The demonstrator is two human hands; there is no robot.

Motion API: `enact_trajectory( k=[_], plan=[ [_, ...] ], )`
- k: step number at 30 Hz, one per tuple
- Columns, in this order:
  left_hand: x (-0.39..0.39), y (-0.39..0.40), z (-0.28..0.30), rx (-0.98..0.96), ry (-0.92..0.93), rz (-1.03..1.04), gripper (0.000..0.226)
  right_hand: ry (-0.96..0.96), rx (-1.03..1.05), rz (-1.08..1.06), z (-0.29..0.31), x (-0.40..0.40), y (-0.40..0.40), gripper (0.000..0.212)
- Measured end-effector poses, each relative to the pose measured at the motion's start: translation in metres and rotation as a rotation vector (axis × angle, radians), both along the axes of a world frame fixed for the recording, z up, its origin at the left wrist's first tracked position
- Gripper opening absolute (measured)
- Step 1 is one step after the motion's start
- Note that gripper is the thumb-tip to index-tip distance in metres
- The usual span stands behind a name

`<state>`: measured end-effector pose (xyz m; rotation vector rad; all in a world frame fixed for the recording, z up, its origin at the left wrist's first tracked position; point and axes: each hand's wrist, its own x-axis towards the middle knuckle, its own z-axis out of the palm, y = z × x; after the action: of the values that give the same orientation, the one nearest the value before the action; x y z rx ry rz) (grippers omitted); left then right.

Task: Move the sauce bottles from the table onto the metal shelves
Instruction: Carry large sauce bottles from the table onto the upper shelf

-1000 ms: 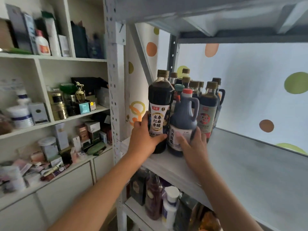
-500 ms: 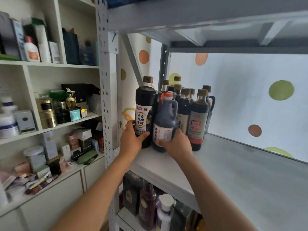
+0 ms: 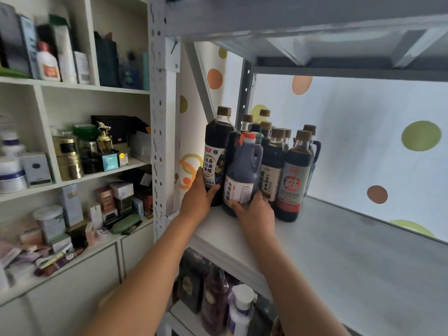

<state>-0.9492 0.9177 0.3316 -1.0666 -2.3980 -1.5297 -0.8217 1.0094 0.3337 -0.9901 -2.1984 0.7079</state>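
**Grey metal shelf, two bottles in hand at its left end**

Grey-painted metal shelf (image 3: 339,258) carries a tight cluster of dark sauce bottles at its left end, and much of that cluster is hard to read: the rear bottles (image 3: 265,122) show only necks and brown caps, their bodies hidden by the front row. The shelf below is cut off by the frame edge, and the dark bottles (image 3: 214,304) on it are dim and blurred. Boxes and jars on the white cupboard (image 3: 72,93) to the left are too blurred to name.

Tall vinegar bottle (image 3: 217,151) stands upright at the far left of the shelf, just beside the perforated upright post (image 3: 161,122). The left hand (image 3: 197,202) grips its lower part, thumb curled across the front of the label and fingers behind, out of sight.

Touching it on the right stands the handled jug (image 3: 242,175) with a red cap. The right hand (image 3: 257,214) holds its base, thumb lying across the bottom of the white label, fingers wrapped round the far side. A red-labelled bottle (image 3: 292,185) stands just right of that hand.
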Motion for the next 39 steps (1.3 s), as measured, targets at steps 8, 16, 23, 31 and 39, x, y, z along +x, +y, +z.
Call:
enact_trajectory(
  k=[8,16,23,31,39],
  plan=[
    [0.007,0.002,-0.001,-0.126,0.028,0.063,0.071,0.036,-0.057,0.004,-0.004,0.005,-0.005,0.079],
    [0.012,-0.001,-0.017,-0.415,0.142,0.222,0.093,-0.101,-0.132,0.044,-0.006,0.020,-0.015,0.075],
    [0.030,-0.014,-0.022,-0.441,0.103,0.237,0.090,-0.459,0.082,0.121,-0.008,0.057,-0.043,0.048],
    [0.103,-0.051,-0.038,-0.541,0.357,0.057,0.048,-0.586,0.397,0.134,-0.024,0.122,-0.087,0.054],
    [0.238,-0.118,-0.063,-0.709,0.492,0.081,0.055,-0.455,0.497,0.351,-0.038,0.211,-0.114,0.058]
  ],
)
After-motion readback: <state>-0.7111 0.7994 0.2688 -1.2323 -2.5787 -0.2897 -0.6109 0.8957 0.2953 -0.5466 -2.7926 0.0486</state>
